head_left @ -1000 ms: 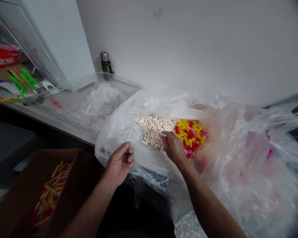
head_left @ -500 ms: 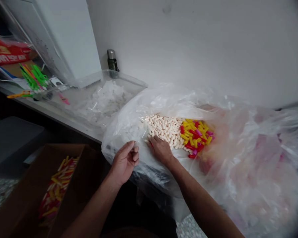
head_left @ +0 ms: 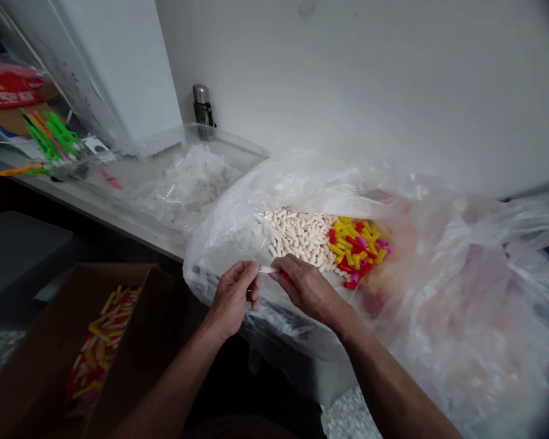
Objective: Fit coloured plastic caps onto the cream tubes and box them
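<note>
My left hand (head_left: 235, 294) and my right hand (head_left: 307, 286) meet at the near edge of a big clear plastic bag (head_left: 439, 286). Both pinch a small white tube-shaped piece (head_left: 269, 269) held between them, and a red piece (head_left: 285, 276) shows under my right fingers. Just beyond the hands, a heap of cream-white pieces (head_left: 297, 235) lies in the bag's opening. A heap of yellow, red and pink pieces (head_left: 357, 247) lies to its right.
A brown cardboard box (head_left: 36, 372) with several yellow and red pieces stands at lower left. On the shelf sits a clear tub (head_left: 238, 143) of clear scraps, a dark flask (head_left: 203, 105) behind it, and green clips (head_left: 55, 131) at far left.
My right hand drew back from the coloured heap to the bag's near edge and met my left hand. A small white piece is now pinched between both hands.
</note>
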The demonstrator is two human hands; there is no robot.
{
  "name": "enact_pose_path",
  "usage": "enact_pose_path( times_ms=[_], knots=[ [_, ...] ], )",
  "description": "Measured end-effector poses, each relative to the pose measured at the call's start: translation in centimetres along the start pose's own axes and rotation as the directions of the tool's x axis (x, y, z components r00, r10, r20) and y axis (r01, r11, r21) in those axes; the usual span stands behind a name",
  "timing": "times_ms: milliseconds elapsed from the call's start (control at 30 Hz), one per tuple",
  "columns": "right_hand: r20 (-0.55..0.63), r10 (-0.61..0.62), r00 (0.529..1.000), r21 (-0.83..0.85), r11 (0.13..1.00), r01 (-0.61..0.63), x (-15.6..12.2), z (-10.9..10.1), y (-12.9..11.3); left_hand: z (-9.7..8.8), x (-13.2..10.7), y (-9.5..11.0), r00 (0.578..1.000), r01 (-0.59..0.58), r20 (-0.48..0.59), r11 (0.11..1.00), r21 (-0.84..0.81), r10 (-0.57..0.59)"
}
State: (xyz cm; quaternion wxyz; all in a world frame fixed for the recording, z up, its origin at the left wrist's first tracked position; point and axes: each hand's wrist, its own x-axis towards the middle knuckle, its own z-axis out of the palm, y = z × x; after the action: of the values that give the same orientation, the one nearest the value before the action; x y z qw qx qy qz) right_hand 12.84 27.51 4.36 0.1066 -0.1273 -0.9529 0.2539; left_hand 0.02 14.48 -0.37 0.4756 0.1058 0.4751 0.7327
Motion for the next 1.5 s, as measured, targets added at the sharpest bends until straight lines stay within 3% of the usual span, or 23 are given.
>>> enact_pose_path(
  times_ms=[67, 133, 233, 367, 467, 567, 700, 767, 833, 1000, 1200, 1333, 1500],
  knots=[
    [0.022, -0.001, 1.000, 0.002, 1.000, 0.001, -0.2, 0.1, -0.1, 0.1, 0.0, -0.3, 0.999, -0.031, 0.014, 0.998, 0.054, 0.030],
    [0.017, -0.004, 1.000, 0.108, 0.994, 0.002, -0.4, 0.2, -0.1, 0.1, 0.0, -0.4, 0.999, -0.035, 0.020, 0.998, 0.044, 0.034],
    [-0.091, 0.090, 0.992, 0.343, 0.938, -0.053, -0.6, 0.2, -0.3, 0.3, -0.2, -0.2, 0.998, 0.045, 0.055, 0.992, -0.121, -0.038],
    [-0.328, 0.362, 0.872, 0.615, 0.783, -0.093, -0.2, 1.3, -0.9, 1.1, -0.7, -0.2, 0.978, 0.191, 0.145, 0.923, -0.335, -0.149],
    [-0.373, 0.440, 0.817, 0.719, 0.694, -0.045, 0.1, 2.4, -1.2, 1.7, -1.1, -0.5, 0.963, 0.248, 0.196, 0.893, -0.375, -0.185],
    [-0.323, 0.426, 0.845, 0.644, 0.753, -0.134, -0.5, 2.2, -1.0, 1.8, -1.5, -0.4, 0.968, 0.221, 0.188, 0.916, -0.334, -0.165],
    [-0.058, 0.342, 0.938, 0.448, 0.848, -0.282, -2.2, 0.3, -0.2, 1.4, -1.8, -0.1, 0.984, 0.158, 0.118, 0.956, -0.249, -0.133],
    [-0.002, 0.268, 0.963, 0.371, 0.895, -0.248, -2.8, -0.2, 0.0, 1.2, -1.8, -0.2, 0.988, 0.139, 0.092, 0.967, -0.214, -0.121],
    [-0.021, 0.205, 0.978, 0.310, 0.932, -0.189, -3.1, -0.2, 0.2, 1.2, -1.8, -0.5, 0.992, 0.108, 0.080, 0.977, -0.185, -0.095],
    [-0.058, 0.120, 0.991, 0.171, 0.979, -0.108, -3.5, 0.6, 0.2, 1.2, -1.8, -1.2, 0.996, 0.039, 0.081, 0.997, -0.069, -0.033],
    [0.044, 0.001, 0.999, 0.102, 0.995, -0.006, -3.9, -0.4, -0.7, 1.2, -1.8, -1.4, 0.994, 0.025, 0.110, 1.000, -0.007, -0.024],
    [0.095, 0.015, 0.995, 0.110, 0.994, -0.025, -3.9, -0.4, -1.0, 1.0, -1.9, -1.5, 0.991, 0.028, 0.130, 0.999, 0.023, -0.031],
    [0.074, 0.081, 0.994, 0.132, 0.987, -0.091, -4.5, 0.3, -0.6, 0.7, -2.1, -1.3, 0.990, 0.014, 0.141, 0.998, 0.059, -0.023]
  ],
)
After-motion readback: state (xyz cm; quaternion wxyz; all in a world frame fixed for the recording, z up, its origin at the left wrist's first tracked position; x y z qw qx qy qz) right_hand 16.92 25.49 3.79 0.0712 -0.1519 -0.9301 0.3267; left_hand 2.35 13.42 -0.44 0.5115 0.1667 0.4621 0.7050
